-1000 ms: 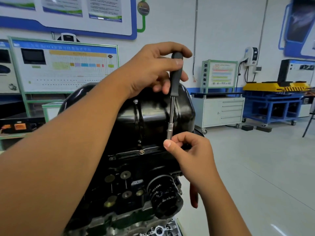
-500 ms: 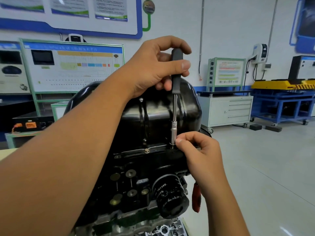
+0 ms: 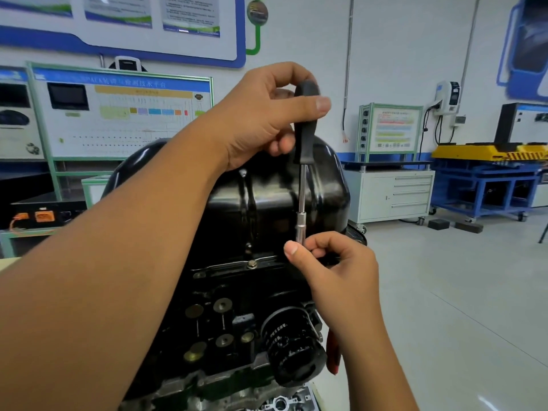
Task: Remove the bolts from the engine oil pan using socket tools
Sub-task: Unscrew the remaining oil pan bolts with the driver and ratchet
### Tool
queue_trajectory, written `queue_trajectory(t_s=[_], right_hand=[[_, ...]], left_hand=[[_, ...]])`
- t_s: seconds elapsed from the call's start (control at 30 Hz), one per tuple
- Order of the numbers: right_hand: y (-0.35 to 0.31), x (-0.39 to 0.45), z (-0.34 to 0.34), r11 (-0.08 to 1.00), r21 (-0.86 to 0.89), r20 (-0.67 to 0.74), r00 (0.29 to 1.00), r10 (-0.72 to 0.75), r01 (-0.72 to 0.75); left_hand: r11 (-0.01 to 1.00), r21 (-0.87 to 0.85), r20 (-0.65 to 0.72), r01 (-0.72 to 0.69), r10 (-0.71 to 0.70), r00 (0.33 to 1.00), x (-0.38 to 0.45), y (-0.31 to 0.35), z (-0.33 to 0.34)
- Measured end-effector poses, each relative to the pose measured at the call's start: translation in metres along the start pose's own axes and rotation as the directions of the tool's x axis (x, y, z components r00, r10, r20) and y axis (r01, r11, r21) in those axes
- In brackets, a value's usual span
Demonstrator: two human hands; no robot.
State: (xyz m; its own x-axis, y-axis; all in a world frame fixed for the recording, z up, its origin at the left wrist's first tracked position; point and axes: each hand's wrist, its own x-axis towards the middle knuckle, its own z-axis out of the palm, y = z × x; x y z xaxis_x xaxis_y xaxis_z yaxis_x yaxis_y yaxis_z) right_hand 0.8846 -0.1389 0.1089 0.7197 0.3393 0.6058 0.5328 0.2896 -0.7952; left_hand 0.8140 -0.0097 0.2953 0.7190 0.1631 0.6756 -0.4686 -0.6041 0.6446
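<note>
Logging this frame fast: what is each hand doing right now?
Left hand: fingers curled round the socket driver's black handle.
Right hand: fingers pinch the socket at the driver's lower end, by the oil pan flange.

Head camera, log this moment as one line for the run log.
left hand grips socket driver handle | right hand pinches socket at oil pan flange | neighbouring bolt in place

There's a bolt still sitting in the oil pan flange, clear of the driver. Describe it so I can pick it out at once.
Start at the glossy black oil pan on top of the upturned engine. Follow its front wall down to the flange seam. The bolt sits there, left of the right hand and the socket driver: a bright hex head with a washer, unlike the flat round plugs lower down.
</note>
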Motion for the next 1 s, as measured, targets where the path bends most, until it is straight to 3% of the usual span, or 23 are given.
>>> queue_trajectory(t_s=[0.13,0.37,0.53,0.63,0.9,1.0], right_hand=[[-0.001,-0.001,0.000,1.000,-0.020,0.001,1.000,0.008,-0.008],[-0.001,-0.002,0.003,0.998,-0.062,-0.027,1.000,-0.012,0.010],[0.001,-0.002,0.004,0.998,-0.054,-0.023,1.000,-0.012,0.010],[0.000,-0.003,0.004,0.998,-0.054,-0.010,1.000,-0.020,0.019],[-0.001,-0.003,0.005,0.997,-0.071,-0.041,0.999,-0.025,0.022],[-0.001,-0.004,0.005,0.997,-0.071,-0.040,0.999,-0.022,0.019]], left_hand=[[0.996,-0.086,0.141,0.009,0.003,0.990,-0.006,0.004,-0.002],[0.995,-0.083,-0.035,-0.053,0.050,0.998,-0.003,-0.003,0.000],[0.998,-0.053,0.031,-0.031,0.032,0.999,-0.003,-0.002,0.000],[0.990,-0.139,0.092,0.005,0.008,0.996,-0.004,-0.001,-0.003],[0.989,-0.134,-0.075,-0.063,0.054,0.996,-0.001,-0.008,0.002],[0.996,-0.068,-0.027,-0.055,0.053,0.998,-0.002,-0.005,0.004]])
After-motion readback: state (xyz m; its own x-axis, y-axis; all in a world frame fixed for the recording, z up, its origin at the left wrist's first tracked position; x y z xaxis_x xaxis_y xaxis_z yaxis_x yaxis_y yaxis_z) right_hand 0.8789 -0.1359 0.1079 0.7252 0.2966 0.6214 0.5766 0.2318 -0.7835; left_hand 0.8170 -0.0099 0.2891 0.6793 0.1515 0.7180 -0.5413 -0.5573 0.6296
